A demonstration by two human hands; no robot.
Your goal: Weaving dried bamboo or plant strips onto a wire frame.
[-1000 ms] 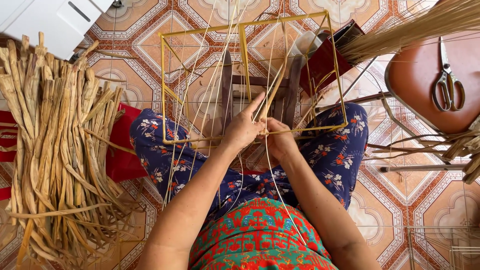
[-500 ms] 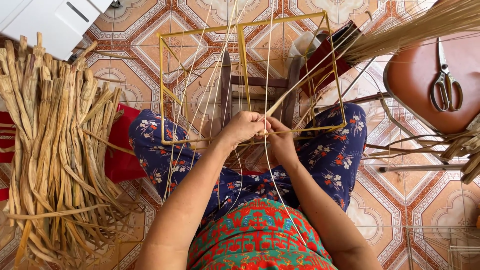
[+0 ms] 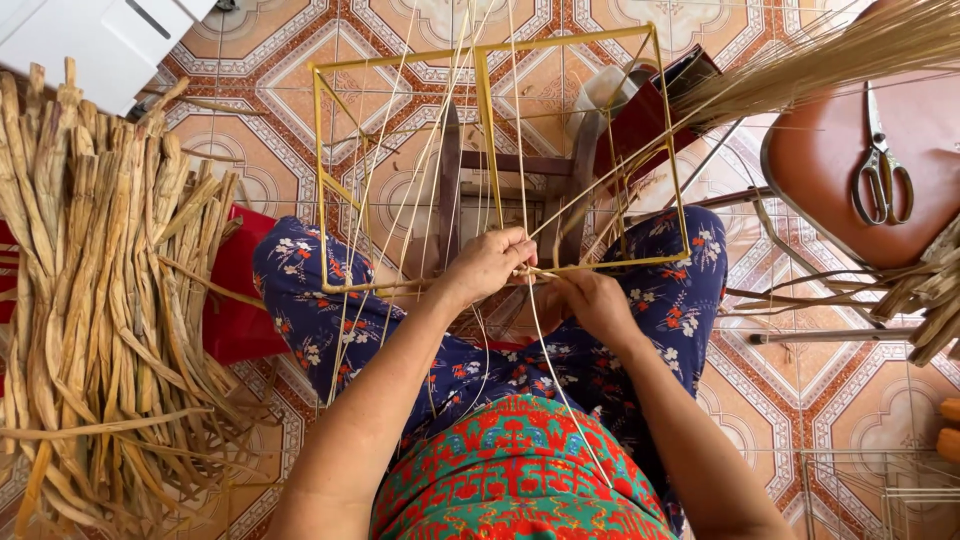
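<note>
While both hands, left hand (image 3: 492,262) and right hand (image 3: 590,300), pinch pale fibre strands (image 3: 440,150) at the yellow wire frame (image 3: 490,130)'s lower bar, looks like mid-wrap, so next needs steady tension.

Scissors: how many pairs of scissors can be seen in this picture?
1. The scissors lie on the brown seat at the upper right, beside the pale straw bundle. More may be hidden under the dried fibre.
</note>
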